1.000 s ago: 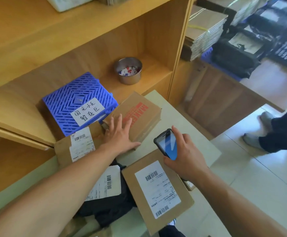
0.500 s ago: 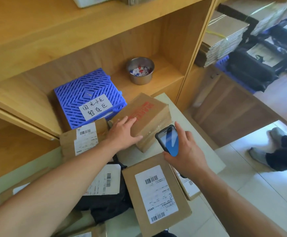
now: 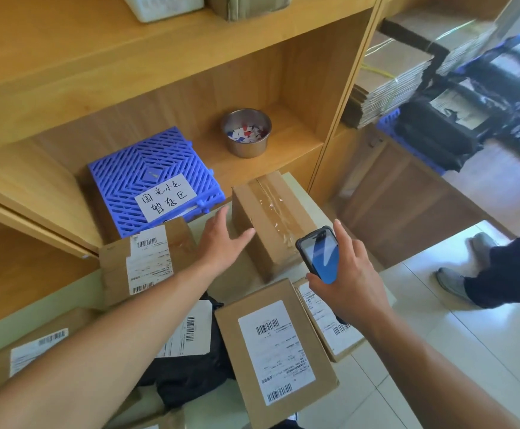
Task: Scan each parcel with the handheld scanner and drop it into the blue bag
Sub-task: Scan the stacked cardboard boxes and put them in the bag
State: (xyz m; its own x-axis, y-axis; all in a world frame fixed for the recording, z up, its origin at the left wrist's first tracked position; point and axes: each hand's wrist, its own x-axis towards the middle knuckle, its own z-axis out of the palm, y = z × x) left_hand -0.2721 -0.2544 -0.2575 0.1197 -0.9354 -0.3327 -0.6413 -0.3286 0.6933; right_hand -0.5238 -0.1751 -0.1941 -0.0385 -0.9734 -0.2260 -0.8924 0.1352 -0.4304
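While the left hand (image 3: 221, 239) rests spread-fingered against the taped parcel (image 3: 271, 221) on the worktop (image 3: 296, 184), the right hand (image 3: 350, 280) clasps the scanner (image 3: 319, 253). No label faces up: mis-scan likely. Blue bag unseen.

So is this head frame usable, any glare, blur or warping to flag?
Head view: usable; the taped box shows glare on its tape, the scanner screen reflects blue-white, the upper-right background is smeared by motion blur, the shelf edges bow from the wide lens, and the near box label stays readable.
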